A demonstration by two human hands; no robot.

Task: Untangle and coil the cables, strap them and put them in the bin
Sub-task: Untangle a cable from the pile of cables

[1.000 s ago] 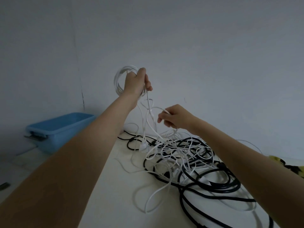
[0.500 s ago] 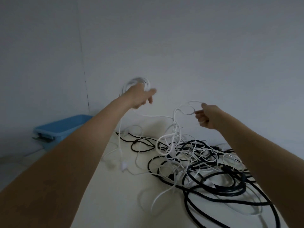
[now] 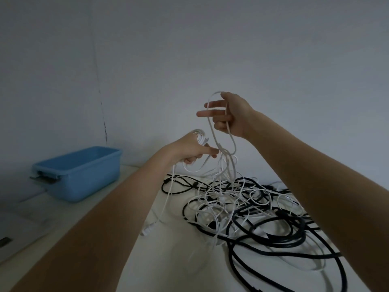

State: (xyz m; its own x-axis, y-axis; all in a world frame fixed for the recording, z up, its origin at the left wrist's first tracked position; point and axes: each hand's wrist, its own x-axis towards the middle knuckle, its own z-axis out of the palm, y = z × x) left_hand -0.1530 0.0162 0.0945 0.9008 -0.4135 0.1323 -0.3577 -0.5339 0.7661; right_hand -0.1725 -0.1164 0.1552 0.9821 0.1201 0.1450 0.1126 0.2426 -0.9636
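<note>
Left hand [image 3: 189,149] grips a small white coil [image 3: 200,137], a tail with a plug [image 3: 147,228] hanging down from it. Right hand [image 3: 229,114], above and right of the left, holds a loop of white cable [image 3: 212,131] lifted out of the black-and-white cable tangle [image 3: 252,207] on the table [image 3: 168,260]. Blue bin [image 3: 80,171] sits well left of the tangle.

There is one view only, from the person's head, looking forward and slightly down along both forearms toward the wall [image 3: 231,39]. It sits close above the table [image 3: 168,260] (the wide lens bends its edges), with the blue bin [image 3: 80,175] at far left and the cable tangle [image 3: 242,207] ahead.
</note>
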